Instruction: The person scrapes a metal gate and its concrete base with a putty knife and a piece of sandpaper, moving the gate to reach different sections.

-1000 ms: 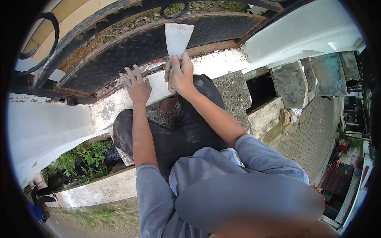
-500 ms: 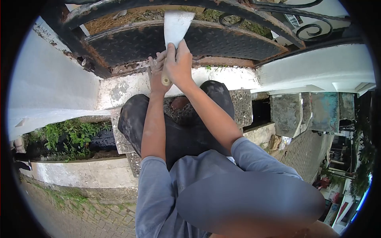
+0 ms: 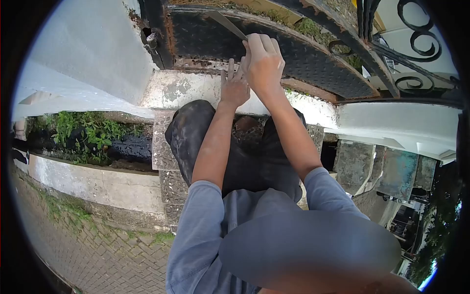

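Observation:
My right hand (image 3: 265,61) is closed around the handle of a scraper (image 3: 227,24). The scraper's blade shows edge-on, slanting up and left in front of the black metal gate panel (image 3: 298,58). Beside it, my left hand (image 3: 235,87) has its fingers spread and holds nothing, with its fingertips near the rusty bottom edge of the gate. Below both hands lies the white, worn ledge (image 3: 196,90). The scraper's handle is hidden inside my right hand.
White walls (image 3: 88,54) flank the gate. Curled black ironwork (image 3: 416,44) stands at the upper right. A ditch with green plants (image 3: 83,132) lies at the left, above brick paving (image 3: 103,245). My bent knees are under my arms.
The scraper has turned from showing its broad face to showing its edge, its tip now pointing up-left. The view has shifted, so gate and hands appear further right.

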Demonstrator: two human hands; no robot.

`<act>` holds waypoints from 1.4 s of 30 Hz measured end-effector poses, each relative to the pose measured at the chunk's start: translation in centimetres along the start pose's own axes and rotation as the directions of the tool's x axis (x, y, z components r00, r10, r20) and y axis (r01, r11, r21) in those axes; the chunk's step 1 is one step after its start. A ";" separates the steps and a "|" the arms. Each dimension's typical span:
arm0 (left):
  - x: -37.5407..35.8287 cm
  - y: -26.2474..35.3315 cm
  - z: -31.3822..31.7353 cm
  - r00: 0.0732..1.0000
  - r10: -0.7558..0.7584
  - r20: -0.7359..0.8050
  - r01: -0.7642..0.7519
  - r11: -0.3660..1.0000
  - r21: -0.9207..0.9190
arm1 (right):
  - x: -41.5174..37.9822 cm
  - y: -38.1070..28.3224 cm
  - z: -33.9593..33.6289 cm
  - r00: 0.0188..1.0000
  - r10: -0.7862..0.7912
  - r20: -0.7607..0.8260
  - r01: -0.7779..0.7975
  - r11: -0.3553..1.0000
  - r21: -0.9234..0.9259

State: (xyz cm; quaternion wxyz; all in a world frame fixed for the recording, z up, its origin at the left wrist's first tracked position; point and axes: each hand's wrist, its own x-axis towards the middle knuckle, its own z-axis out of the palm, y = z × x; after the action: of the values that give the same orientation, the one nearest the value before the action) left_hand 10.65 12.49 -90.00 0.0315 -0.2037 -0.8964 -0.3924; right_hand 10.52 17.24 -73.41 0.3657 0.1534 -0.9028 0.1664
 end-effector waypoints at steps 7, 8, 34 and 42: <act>-0.1 0.5 0.2 0.996 -0.046 0.075 0.022 0.953 0.301 | 3.9 5.3 -4.3 0.941 -0.321 0.103 0.337 0.894 -0.295; 0.1 0.6 0.2 0.996 -0.056 0.065 0.034 0.953 0.302 | 3.8 6.1 -4.8 0.923 -0.373 0.094 0.385 0.880 -0.279; -0.3 0.3 -1.1 0.982 -0.056 0.182 0.012 0.971 0.239 | 6.9 -2.7 -1.1 0.820 -0.492 0.293 0.552 0.815 -0.175; -0.1 0.4 -1.2 0.982 -0.020 0.190 -0.022 0.976 0.218 | 6.6 1.7 -3.7 0.879 -0.441 0.180 0.477 0.822 -0.311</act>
State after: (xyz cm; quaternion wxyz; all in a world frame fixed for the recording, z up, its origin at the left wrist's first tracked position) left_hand 10.76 11.88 -88.91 -0.0324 -0.2362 -0.9329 -0.2698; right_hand 7.54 19.28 -66.50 0.3703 0.3078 -0.8712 -0.0958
